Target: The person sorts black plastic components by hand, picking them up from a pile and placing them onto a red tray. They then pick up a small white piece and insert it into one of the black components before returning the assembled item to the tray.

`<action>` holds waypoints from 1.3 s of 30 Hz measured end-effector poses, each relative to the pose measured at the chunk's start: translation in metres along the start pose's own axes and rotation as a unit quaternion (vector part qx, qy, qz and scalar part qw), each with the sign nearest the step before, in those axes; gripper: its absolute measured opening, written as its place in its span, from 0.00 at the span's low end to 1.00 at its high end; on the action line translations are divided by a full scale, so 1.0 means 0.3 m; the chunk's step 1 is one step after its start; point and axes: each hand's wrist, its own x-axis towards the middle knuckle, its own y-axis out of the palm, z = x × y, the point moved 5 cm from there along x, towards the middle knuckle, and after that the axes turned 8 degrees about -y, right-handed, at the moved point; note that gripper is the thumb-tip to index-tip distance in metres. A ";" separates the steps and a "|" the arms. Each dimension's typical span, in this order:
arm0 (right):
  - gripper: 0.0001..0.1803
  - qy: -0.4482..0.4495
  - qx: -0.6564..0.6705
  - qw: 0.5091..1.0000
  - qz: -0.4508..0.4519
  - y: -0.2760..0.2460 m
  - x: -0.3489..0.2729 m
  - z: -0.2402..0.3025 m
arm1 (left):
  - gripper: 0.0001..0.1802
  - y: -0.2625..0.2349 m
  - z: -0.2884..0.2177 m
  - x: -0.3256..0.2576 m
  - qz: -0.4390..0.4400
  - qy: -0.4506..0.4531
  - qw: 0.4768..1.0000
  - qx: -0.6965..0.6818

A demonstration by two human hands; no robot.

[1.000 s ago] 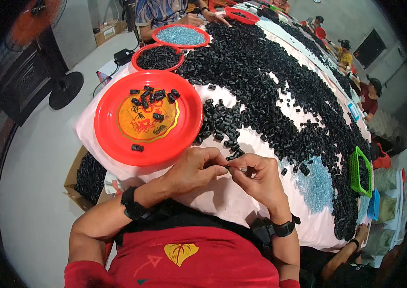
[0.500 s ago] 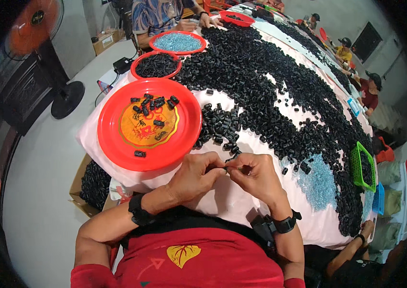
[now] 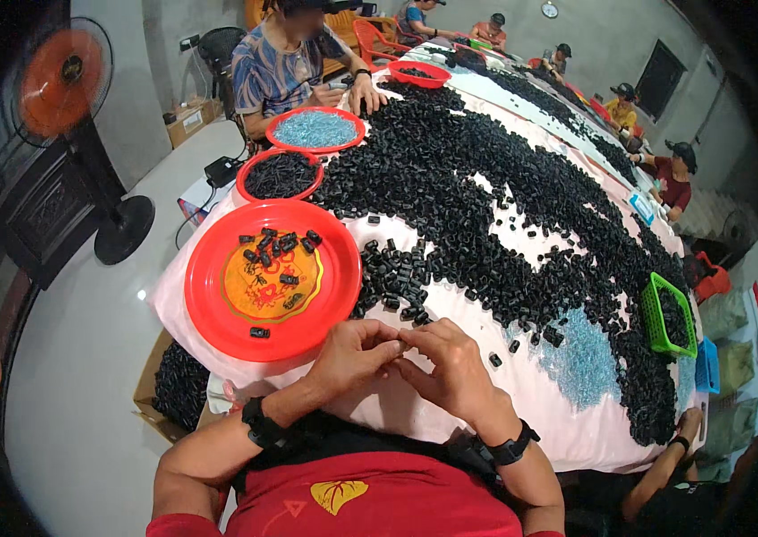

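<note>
Both hands meet over the pink-white cloth, just in front of a heap of small black plastic parts. My left hand is closed in a pinch, its fingertips against those of my right hand. The right hand is closed too, back turned up, thumb below. Whatever lies between the fingertips is too small and covered to make out. Left of the hands stands a large red plate with several black parts on it. One loose black part lies right of my right hand.
Beyond the plate are a red bowl of thin black pieces and a red tray of clear bluish pieces. More bluish pieces lie at right, near a green basket. A co-worker sits at far left; others line the table.
The view has tilted up, bringing more of the far room in. My hands stay together; the right has turned its back upward, and the dark bit between the fingertips is now hidden.
</note>
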 end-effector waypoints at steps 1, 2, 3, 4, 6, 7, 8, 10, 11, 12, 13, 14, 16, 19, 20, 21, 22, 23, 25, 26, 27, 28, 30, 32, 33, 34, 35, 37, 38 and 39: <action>0.21 -0.012 -0.014 1.000 -0.007 0.001 -0.002 0.002 | 0.12 0.004 0.001 -0.003 0.001 -0.011 1.000 -0.015; 0.21 -0.024 -0.028 0.999 -0.015 0.001 -0.003 0.004 | 0.12 0.003 0.004 0.003 0.004 -0.015 1.000 -0.014; 0.21 -0.019 -0.026 0.999 -0.015 0.001 0.002 0.003 | 0.11 -0.002 0.005 0.012 0.004 -0.013 1.000 -0.008; 0.22 -0.025 -0.031 0.999 -0.020 0.000 0.007 0.009 | 0.11 -0.003 0.010 0.016 0.003 -0.012 1.000 -0.004; 0.23 -0.026 -0.033 0.999 -0.022 0.008 -0.002 0.019 | 0.12 0.001 0.002 0.011 -0.008 -0.020 1.000 -0.002; 0.24 -0.025 -0.022 0.999 -0.032 0.007 0.005 0.016 | 0.13 -0.005 -0.011 0.014 -0.021 -0.017 1.000 0.004; 0.25 -0.024 -0.010 0.999 -0.042 0.005 0.010 0.015 | 0.13 -0.009 -0.010 0.017 -0.022 -0.017 1.000 0.004; 0.26 -0.012 -0.005 0.999 -0.044 0.003 0.014 0.010 | 0.12 -0.012 0.001 0.020 -0.015 -0.028 0.999 -0.034; 0.26 0.001 -0.001 0.999 -0.047 0.002 0.013 0.006 | 0.12 -0.011 0.000 0.019 -0.016 -0.028 0.999 -0.035; 0.26 0.000 -0.001 0.999 -0.046 0.003 0.012 0.002 | 0.12 -0.004 0.000 0.019 -0.003 -0.039 0.997 -0.073; 0.26 0.003 -0.006 0.999 -0.048 0.005 0.008 -0.003 | 0.12 0.003 0.003 0.017 0.009 -0.050 0.993 -0.110; 0.27 0.007 -0.011 0.999 -0.050 0.006 0.006 -0.007 | 0.12 0.007 0.003 0.016 0.008 -0.051 0.993 -0.110; 0.27 0.005 -0.023 0.998 -0.051 0.002 0.011 -0.003 | 0.11 0.014 0.003 0.018 0.019 -0.048 0.990 -0.130; 0.27 0.004 -0.028 0.998 -0.054 -0.002 0.017 -0.004 | 0.10 0.022 0.013 0.020 0.066 -0.058 0.980 -0.179; 0.27 0.005 -0.020 0.998 -0.057 -0.002 0.015 -0.007 | 0.10 0.026 0.013 0.019 0.065 -0.062 0.980 -0.180; 0.26 -0.003 -0.014 0.998 -0.056 -0.002 0.015 -0.012 | 0.10 0.031 0.005 0.018 0.061 -0.055 0.979 -0.185; 0.26 0.000 -0.011 0.998 -0.056 -0.002 0.016 -0.018 | 0.11 0.030 -0.001 0.020 0.056 -0.047 0.979 -0.190; 0.26 -0.008 -0.005 0.998 -0.056 -0.001 0.016 -0.020 | 0.11 0.017 0.016 0.031 0.059 -0.051 0.985 -0.153; 0.26 -0.022 -0.005 0.998 -0.058 -0.003 0.013 -0.018 | 0.12 0.020 0.009 0.023 0.064 -0.062 0.983 -0.160; 0.26 -0.021 -0.004 0.998 -0.059 -0.002 0.012 -0.022 | 0.13 0.022 0.005 0.021 0.069 -0.070 0.981 -0.167; 0.26 -0.023 0.002 0.998 -0.063 -0.002 0.011 -0.025 | 0.13 0.015 0.003 0.022 0.068 -0.071 0.981 -0.166; 0.27 -0.025 0.006 0.997 -0.066 -0.005 0.008 -0.026 | 0.14 0.015 0.001 0.019 0.093 -0.076 0.979 -0.166; 0.26 -0.027 0.004 0.998 -0.062 -0.006 0.002 -0.030 | 0.16 0.016 0.003 0.015 0.119 -0.080 0.976 -0.166; 0.25 -0.031 0.004 0.998 -0.057 -0.002 0.001 -0.033 | 0.17 0.016 0.001 0.008 0.134 -0.059 0.983 -0.114; 0.26 -0.033 0.004 0.998 -0.051 0.001 0.001 -0.033 | 0.17 0.013 0.010 0.012 0.133 -0.059 0.983 -0.115; 0.27 -0.036 0.003 0.998 -0.045 0.003 0.001 -0.033 | 0.17 0.010 0.023 0.019 0.136 -0.045 0.983 -0.112; 0.27 -0.037 0.004 0.998 -0.044 0.005 0.000 -0.036 | 0.18 0.008 0.033 0.026 0.140 -0.031 0.984 -0.110; 0.29 -0.058 -0.017 0.997 -0.039 0.008 0.001 -0.036 | 0.18 0.009 0.049 0.035 0.135 -0.018 0.985 -0.106; 0.29 -0.057 -0.016 0.997 -0.038 0.007 0.003 -0.037 | 0.17 0.012 0.047 0.036 0.131 -0.006 0.986 -0.102; 0.30 -0.067 -0.016 0.997 -0.035 0.005 0.007 -0.034 | 0.17 0.019 0.044 0.032 0.130 -0.007 0.986 -0.102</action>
